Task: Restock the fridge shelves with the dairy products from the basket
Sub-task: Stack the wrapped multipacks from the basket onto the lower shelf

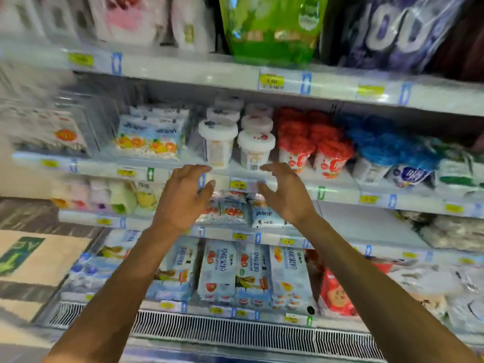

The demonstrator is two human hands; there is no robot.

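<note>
Both arms raised, L hand (184,197) & R hand (284,193) grips wide, empty, below yogurt tubs (235,145).

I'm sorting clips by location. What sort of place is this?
Most likely a shop's open chilled dairy aisle. Tiered shelves carry yellow price tags along their edges, rows of white tubs and red-lidded cups face out, and a vent grille runs along the bottom. Both hands are empty.

I see a shelf (340,183) just above my hands (183,197). White cups (218,142) sit on it, red cups (296,148) to their right.
</note>
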